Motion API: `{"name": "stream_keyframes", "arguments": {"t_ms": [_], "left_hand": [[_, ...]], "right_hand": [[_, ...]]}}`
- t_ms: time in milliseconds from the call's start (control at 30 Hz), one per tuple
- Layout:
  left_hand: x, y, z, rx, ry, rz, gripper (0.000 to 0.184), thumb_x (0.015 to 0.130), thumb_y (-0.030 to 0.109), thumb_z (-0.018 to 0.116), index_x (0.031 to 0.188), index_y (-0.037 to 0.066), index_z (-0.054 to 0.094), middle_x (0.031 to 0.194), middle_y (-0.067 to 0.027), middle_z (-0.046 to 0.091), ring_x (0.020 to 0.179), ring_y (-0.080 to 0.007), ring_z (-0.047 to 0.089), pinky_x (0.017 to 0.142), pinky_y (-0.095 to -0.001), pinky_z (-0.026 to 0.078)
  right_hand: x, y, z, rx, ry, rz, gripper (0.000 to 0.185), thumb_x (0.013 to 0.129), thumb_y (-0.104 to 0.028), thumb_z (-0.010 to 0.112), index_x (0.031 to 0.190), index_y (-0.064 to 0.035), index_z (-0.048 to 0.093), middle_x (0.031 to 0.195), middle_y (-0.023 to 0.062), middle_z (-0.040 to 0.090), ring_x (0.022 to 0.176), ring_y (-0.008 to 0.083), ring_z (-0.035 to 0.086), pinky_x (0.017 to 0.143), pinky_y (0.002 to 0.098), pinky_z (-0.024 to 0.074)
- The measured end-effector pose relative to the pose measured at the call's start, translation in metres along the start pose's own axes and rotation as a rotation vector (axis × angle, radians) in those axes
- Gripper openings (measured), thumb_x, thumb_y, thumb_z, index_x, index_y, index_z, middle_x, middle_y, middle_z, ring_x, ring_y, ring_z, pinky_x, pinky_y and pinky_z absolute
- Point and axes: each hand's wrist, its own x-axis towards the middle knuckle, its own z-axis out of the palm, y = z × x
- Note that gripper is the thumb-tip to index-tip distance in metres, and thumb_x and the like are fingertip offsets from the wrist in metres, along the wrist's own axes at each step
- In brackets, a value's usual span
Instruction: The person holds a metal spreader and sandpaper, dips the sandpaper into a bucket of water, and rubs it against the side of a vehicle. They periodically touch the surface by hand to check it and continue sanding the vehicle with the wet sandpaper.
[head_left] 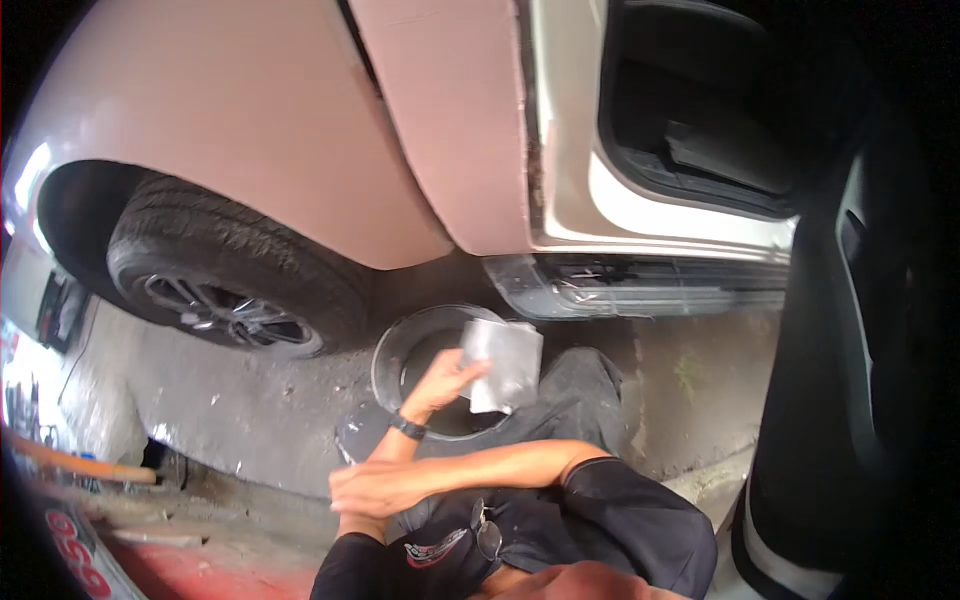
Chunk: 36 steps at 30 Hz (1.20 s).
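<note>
My left hand (437, 386), with a dark band on its wrist, pinches a grey, roughly square sheet of sandpaper (505, 362) between thumb and fingers. The sheet looks layered at its edges and is held over a round dark bucket (384, 362). Part of the bucket's opening is hidden behind the sheet and the hand. My right arm crosses in front of my body. On my left forearm lies my right hand (372, 490), its fingers closed around the forearm below the band.
A car's pinkish body panel (270, 110) rises ahead, with a tyre (215, 245) at left. Beside it are a door opening, a sill step (650, 288) and an open black door (825, 330) at right. An orange bar (90, 463) and red object (215, 568) lie lower left.
</note>
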Motion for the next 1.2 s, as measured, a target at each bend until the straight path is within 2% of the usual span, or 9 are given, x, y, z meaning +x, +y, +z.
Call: {"name": "stream_keyframes", "arguments": {"t_ms": [167,300,600,700,767,900,1000,1133,1200], "left_hand": [[-0.001,-0.019,0.045,-0.04,-0.263,-0.027,0.028,0.095,0.021,0.066,0.112,0.0,0.068,0.101,0.003,0.067,0.091,-0.0054,0.056,0.082,-0.0262,0.048],[-0.006,-0.011,0.066,-0.028,-0.391,-0.141,0.034,0.095,0.032,0.066,0.108,0.0,0.068,0.097,0.0042,0.066,0.088,-0.0049,0.054,0.076,-0.0261,0.047],[0.004,-0.038,0.069,0.047,-0.441,-0.194,0.042,0.094,0.037,0.066,0.109,-0.003,0.068,0.098,0.0018,0.066,0.091,-0.0064,0.054,0.079,-0.0279,0.046],[0.002,-0.033,0.071,-0.007,-0.474,-0.185,0.042,0.095,0.037,0.066,0.108,-0.003,0.068,0.097,0.002,0.066,0.09,-0.0066,0.054,0.079,-0.0283,0.046],[-0.001,-0.033,0.076,-0.09,-0.414,-0.103,0.036,0.094,0.035,0.068,0.096,-0.001,0.07,0.086,0.0063,0.062,0.077,-0.0021,0.049,0.065,-0.0244,0.043],[-0.002,-0.036,0.08,-0.113,-0.407,-0.102,0.036,0.094,0.035,0.068,0.098,-0.001,0.069,0.085,0.0047,0.064,0.077,-0.0038,0.052,0.066,-0.026,0.045],[0.0,-0.042,0.076,-0.107,-0.406,-0.123,0.037,0.093,0.034,0.069,0.097,-0.002,0.069,0.085,0.0038,0.064,0.077,-0.0044,0.053,0.067,-0.0263,0.046],[-0.003,-0.035,0.076,-0.068,-0.413,-0.127,0.037,0.094,0.033,0.068,0.1,-0.003,0.068,0.089,0.0017,0.066,0.08,-0.0059,0.054,0.07,-0.0276,0.047],[0.0,-0.033,0.073,-0.044,-0.457,-0.181,0.04,0.094,0.034,0.066,0.106,-0.004,0.068,0.096,-0.0004,0.068,0.087,-0.0077,0.055,0.078,-0.0293,0.047]], "right_hand": [[0.047,-0.016,0.036,0.101,-0.299,0.317,0.065,0.101,-0.051,0.038,0.08,0.0038,0.066,0.071,0.0253,0.063,0.069,0.0445,0.061,0.064,0.0514,0.0461],[0.05,-0.017,0.045,-0.035,-0.373,0.25,0.071,0.098,-0.056,0.04,0.071,0.0036,0.066,0.07,0.0261,0.064,0.07,0.0451,0.063,0.063,0.0512,0.0474],[0.06,-0.028,0.033,0.311,-0.401,0.051,0.062,0.09,-0.049,0.06,0.06,0.0038,0.049,0.054,0.0188,0.048,0.054,0.0376,0.051,0.054,0.0482,0.0382],[0.052,-0.023,0.04,0.095,-0.203,0.063,0.063,0.091,-0.049,0.061,0.06,0.0037,0.047,0.053,0.0162,0.044,0.051,0.0305,0.046,0.051,0.0452,0.0346],[0.051,-0.02,0.039,0.134,-0.345,0.209,0.062,0.091,-0.049,0.061,0.06,0.0026,0.046,0.053,0.0136,0.04,0.051,0.0271,0.042,0.05,0.0433,0.0321],[0.058,-0.029,0.028,0.223,-0.504,0.199,0.064,0.093,-0.05,0.061,0.059,0.0016,0.043,0.054,0.0101,0.037,0.052,0.0225,0.036,0.049,0.0406,0.0292],[0.054,-0.035,0.031,0.467,-0.43,0.197,0.065,0.093,-0.049,0.061,0.058,0.0018,0.041,0.054,0.0099,0.039,0.052,0.0221,0.038,0.049,0.0404,0.0296],[0.051,-0.036,0.027,0.06,-0.397,0.301,0.067,0.097,-0.055,0.051,0.066,0.0042,0.052,0.057,0.0145,0.047,0.055,0.0243,0.045,0.053,0.0431,0.0352],[0.05,-0.036,0.028,0.227,-0.458,0.324,0.069,0.097,-0.058,0.047,0.068,0.0052,0.056,0.059,0.0168,0.049,0.057,0.0272,0.05,0.055,0.0447,0.0375]]}}
